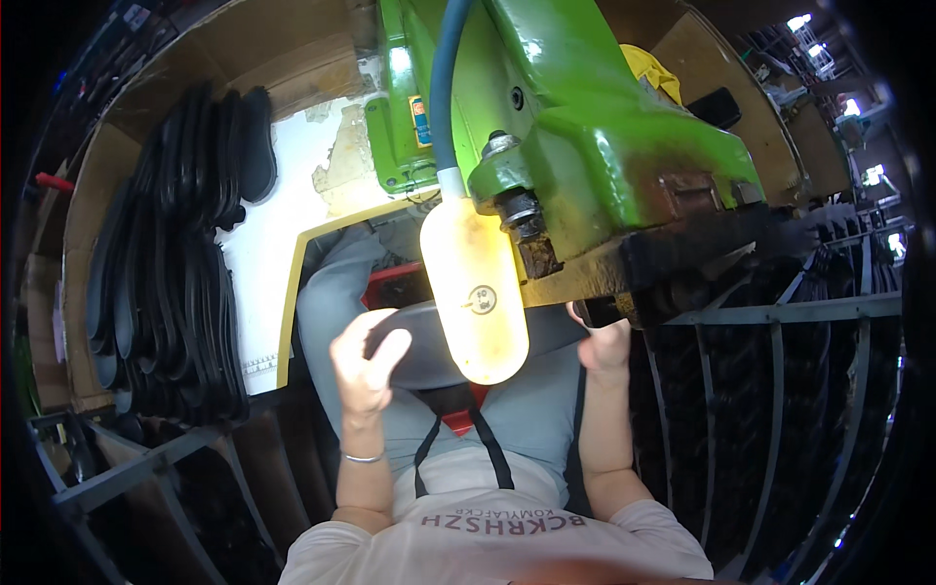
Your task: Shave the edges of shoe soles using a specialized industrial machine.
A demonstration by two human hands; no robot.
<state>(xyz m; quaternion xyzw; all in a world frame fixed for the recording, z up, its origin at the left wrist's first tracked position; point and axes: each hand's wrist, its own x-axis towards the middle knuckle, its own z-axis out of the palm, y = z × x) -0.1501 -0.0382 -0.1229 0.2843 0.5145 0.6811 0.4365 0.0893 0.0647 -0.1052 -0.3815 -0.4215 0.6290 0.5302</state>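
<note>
- Green machine (604, 136): hogs my feed, up top and right
- Black sole (414, 351): around the middle, long axis running left-right, centre hidden under the lamp (475, 302)
- Left hand (364, 361): clamped on the sole's left end, thumb on top
- Right hand (606, 347): by the right end, nearer the machine; honestly can't tell if it's gripping

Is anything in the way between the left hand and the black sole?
Nothing visible: the left hand grips the black sole's left end directly. The lit lamp hides the sole's middle from the camera; whether they touch can't be told.
</note>
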